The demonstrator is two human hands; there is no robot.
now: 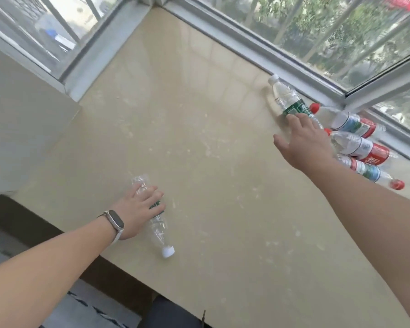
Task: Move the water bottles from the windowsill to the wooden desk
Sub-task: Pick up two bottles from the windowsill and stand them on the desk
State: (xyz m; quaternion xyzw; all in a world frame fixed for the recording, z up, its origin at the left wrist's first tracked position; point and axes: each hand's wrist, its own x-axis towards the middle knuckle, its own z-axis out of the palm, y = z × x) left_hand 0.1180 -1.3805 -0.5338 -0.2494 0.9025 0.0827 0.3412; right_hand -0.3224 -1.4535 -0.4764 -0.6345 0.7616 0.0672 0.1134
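Left hand (140, 207) hides the bottle's label (157, 205)

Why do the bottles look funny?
They all lie on their sides on the windowsill, none upright. The one under the left hand is a crumpled bottle, and the red-label bottles by the window also look dented. The right hand reaches the green-label bottle. No water looks spilled.

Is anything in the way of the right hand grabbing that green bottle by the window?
Nothing visible. The right hand already has its fingers at the green-label bottle. The red-capped bottles lie off to the side.
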